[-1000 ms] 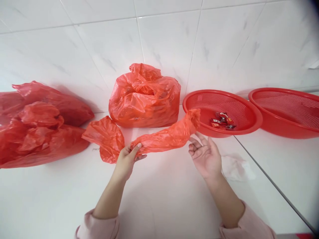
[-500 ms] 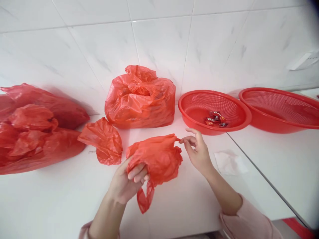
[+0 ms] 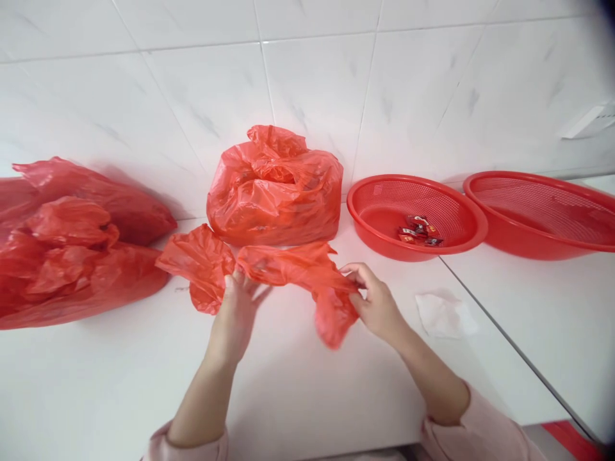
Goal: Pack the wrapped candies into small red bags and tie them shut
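Note:
A thin red plastic bag (image 3: 307, 269) is stretched between my two hands above the white table. My left hand (image 3: 237, 307) is at the bag's left end, thumb and fingertips against the plastic. On the other side my right hand (image 3: 375, 301) pinches the bag's right part, and a blurred, crumpled end hangs below it. Just behind my left hand lies a small crumpled red plastic bag (image 3: 199, 262), partly covered by that hand. A large, full red plastic bag (image 3: 276, 192) stands against the wall beyond the stretched bag.
Bulky red bags (image 3: 81, 250) fill the left side. At the right stand a red colander (image 3: 369, 237) with several small wrapped packets (image 3: 419, 232) and a second red colander (image 3: 533, 246). A white tissue (image 3: 444, 314) lies near a table seam (image 3: 504, 330).
My right hand has taken hold of the bag's right side. The bunched bag is now drawn out sideways between both hands, and my left hand has turned and moved slightly up.

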Available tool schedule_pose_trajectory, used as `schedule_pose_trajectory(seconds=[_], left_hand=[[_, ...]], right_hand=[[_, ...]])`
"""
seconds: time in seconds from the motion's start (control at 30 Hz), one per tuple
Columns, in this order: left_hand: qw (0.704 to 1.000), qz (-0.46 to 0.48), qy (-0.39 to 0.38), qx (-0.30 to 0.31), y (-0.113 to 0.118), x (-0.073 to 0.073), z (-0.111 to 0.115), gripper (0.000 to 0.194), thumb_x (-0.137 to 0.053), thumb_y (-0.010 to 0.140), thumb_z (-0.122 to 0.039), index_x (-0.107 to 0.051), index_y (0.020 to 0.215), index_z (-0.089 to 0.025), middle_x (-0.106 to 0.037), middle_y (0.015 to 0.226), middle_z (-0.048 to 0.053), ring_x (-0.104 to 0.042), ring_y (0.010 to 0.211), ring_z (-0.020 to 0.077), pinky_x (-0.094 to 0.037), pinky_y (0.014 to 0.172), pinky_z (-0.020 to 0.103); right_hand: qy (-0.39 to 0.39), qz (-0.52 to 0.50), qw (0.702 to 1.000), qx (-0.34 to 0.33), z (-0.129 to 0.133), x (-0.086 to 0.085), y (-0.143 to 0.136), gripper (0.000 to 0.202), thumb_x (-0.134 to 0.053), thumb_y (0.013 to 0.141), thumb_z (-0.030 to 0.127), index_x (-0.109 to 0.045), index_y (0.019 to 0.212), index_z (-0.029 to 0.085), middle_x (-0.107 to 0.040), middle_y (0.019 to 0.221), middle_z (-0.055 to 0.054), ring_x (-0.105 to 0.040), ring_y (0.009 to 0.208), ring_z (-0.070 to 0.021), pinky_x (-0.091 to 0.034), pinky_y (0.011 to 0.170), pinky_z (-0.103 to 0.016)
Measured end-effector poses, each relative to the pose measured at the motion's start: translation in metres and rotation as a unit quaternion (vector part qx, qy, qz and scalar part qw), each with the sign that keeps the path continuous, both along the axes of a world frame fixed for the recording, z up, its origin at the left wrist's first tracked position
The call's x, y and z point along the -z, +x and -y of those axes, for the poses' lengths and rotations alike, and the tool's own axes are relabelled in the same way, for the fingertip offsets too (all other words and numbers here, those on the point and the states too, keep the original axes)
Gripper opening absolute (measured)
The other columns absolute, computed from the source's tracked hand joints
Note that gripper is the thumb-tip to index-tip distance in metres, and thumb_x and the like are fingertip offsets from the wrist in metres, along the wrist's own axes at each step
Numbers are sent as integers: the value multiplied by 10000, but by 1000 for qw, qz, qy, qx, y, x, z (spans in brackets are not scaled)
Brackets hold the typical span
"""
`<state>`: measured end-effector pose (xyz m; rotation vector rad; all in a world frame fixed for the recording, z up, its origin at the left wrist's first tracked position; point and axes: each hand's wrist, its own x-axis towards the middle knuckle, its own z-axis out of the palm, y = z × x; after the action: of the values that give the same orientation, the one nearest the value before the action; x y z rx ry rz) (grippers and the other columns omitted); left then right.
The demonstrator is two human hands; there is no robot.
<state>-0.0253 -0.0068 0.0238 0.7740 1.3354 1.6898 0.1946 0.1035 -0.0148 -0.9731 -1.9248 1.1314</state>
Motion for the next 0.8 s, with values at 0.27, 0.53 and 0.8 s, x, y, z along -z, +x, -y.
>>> schedule_pose_trajectory(seconds=[0.27,0.53,0.8], left_hand=[[785,-571,59,-232,12,-1,9,382,-749,769,-353,-569,1074,-209,-429,1333,144,-395,1347,315,-354,1097,528],[853,-495,-121,113,14,5,-20,79,-620,840,-286,-678,821,-236,-687,974,49,-577,1107,322,-293,1070,552],[952,-241,-140,129,25,6,-29,257,-562,885,-449,-565,826,-198,-605,721,-20,-577,692,148,-433,674,254]], right_hand=[[-8,50,996,-77,-7,-29,14,474,-441,803,82,-492,1228,284,-651,929,8,-623,810,-129,-498,733,-265],[82,174,969,-154,-28,-45,28,523,-427,816,39,-556,1257,287,-661,1153,-28,-628,1047,-158,-491,918,-335],[304,65,950,-29,14,-82,28,279,-485,908,139,-625,1118,256,-669,1129,-42,-612,1077,-195,-492,944,-376]])
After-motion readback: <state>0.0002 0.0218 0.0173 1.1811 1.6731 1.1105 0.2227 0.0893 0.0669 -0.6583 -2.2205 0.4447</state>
